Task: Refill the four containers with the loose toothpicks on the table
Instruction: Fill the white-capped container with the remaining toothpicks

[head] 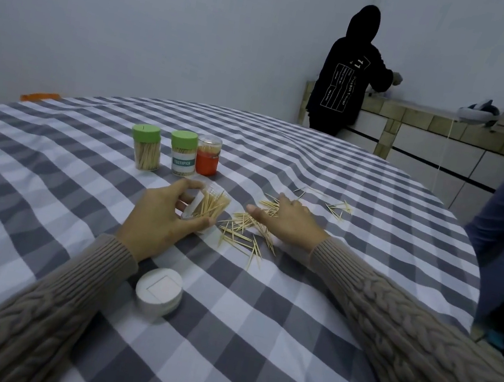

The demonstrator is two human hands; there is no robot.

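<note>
Three capped jars on worktop (257, 308); middle jar (182, 158) reads "TOOTHPICK". Left hand (163, 216) grasps open clear container (208, 205); right hand (285, 221) flat, unclenched on loose toothpicks (243, 232).

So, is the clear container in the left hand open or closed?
Open. The clear container, held tilted by the left hand, has no lid; toothpicks show at its mouth. A white lid lies apart.

Table (292, 297) w/ grey-white check cloth. Beyond my left hand (160, 215): 2 green-lid jars (145, 148) (184, 154) + red jar (207, 156), in a row. Loose picks (244, 229) under and around my right hand (288, 223). White lid (160, 289) near my left wrist.
</note>
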